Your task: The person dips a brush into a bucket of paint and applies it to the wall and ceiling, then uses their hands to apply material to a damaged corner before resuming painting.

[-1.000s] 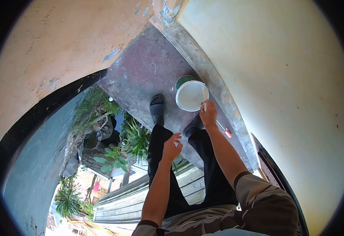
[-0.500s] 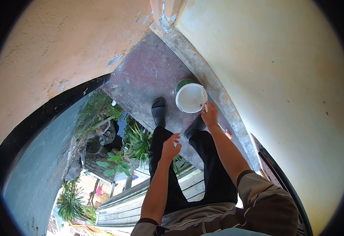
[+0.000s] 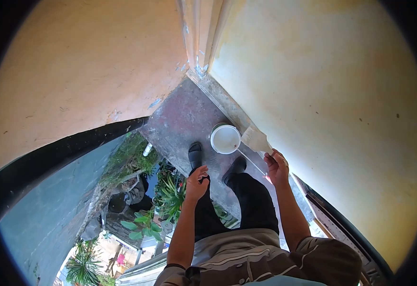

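The right hand (image 3: 277, 168) has its grip clamped on a wide paintbrush (image 3: 255, 139), whose bristles sit just right of the white paint bucket (image 3: 214, 132) on the ledge (image 3: 182, 117). The left hand (image 3: 197, 182) hangs nearer than the bucket, grip loosely apart.

Paint bucket (image 3: 212, 136) on ledge (image 3: 180, 119), just ahead of sandals (image 3: 195, 155); paintbrush (image 3: 256, 139) in right hand (image 3: 277, 168), right of bucket, beside wall (image 3: 332, 95); left hand (image 3: 197, 183) over thigh; plants (image 3: 170, 183) below ledge, left.
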`<state>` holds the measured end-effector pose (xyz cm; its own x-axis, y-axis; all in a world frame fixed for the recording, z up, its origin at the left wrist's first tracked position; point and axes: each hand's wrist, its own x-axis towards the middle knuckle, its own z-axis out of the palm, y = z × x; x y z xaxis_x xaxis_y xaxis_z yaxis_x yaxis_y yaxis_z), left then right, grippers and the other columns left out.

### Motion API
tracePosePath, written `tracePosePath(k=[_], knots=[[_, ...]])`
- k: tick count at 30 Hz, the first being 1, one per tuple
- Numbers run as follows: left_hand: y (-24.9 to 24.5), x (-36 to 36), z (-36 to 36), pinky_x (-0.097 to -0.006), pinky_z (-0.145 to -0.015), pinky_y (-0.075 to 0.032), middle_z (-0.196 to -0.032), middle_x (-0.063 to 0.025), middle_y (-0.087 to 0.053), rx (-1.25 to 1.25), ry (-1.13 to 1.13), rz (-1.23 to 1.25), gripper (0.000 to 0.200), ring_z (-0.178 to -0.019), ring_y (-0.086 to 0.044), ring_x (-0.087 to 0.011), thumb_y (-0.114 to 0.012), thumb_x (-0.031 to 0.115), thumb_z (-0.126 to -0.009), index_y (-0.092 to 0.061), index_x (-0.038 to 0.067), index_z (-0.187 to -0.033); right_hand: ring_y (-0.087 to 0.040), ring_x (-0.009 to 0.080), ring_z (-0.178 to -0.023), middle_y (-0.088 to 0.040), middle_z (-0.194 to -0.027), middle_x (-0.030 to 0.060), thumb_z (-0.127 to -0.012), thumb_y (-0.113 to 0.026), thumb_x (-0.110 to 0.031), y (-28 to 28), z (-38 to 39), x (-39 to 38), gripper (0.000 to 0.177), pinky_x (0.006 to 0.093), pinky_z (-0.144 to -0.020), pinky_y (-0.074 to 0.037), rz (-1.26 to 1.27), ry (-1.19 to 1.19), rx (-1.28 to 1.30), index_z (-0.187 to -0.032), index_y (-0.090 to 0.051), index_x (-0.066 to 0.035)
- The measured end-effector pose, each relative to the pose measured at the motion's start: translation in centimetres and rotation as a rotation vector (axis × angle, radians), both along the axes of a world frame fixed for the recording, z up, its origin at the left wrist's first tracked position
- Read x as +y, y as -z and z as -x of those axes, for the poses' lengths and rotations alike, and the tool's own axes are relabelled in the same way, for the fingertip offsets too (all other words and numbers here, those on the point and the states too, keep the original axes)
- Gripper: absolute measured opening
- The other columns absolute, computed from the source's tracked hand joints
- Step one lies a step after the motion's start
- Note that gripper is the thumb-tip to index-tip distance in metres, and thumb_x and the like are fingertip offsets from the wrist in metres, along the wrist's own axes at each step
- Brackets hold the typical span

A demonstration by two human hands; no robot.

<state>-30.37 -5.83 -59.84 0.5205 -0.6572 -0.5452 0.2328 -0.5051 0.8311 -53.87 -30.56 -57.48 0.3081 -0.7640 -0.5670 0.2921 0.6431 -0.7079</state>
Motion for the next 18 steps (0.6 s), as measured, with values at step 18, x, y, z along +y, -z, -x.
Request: tracePosePath(k=[18], knots=[[-26.4, -8.5, -14.4, -0.043, -0.095, -0.052, -0.119, -0.0228, -0.067, -0.548, -0.167, 0.672, 0.034, -0.11, -0.067, -0.0329, -0.062, -0.008, -0.078, -0.065, 0.001, -0.111, -0.071, 0.0282, -0.097, -0.065, -0.122, 0.0263, -0.102, -0.058, -0.018, -40.2, -17.6, -8.8, 0.037, 0.0429, -0.08, -0.06, 1.345, -0.018, -0.294, -0.132, -0.055, 0.003]])
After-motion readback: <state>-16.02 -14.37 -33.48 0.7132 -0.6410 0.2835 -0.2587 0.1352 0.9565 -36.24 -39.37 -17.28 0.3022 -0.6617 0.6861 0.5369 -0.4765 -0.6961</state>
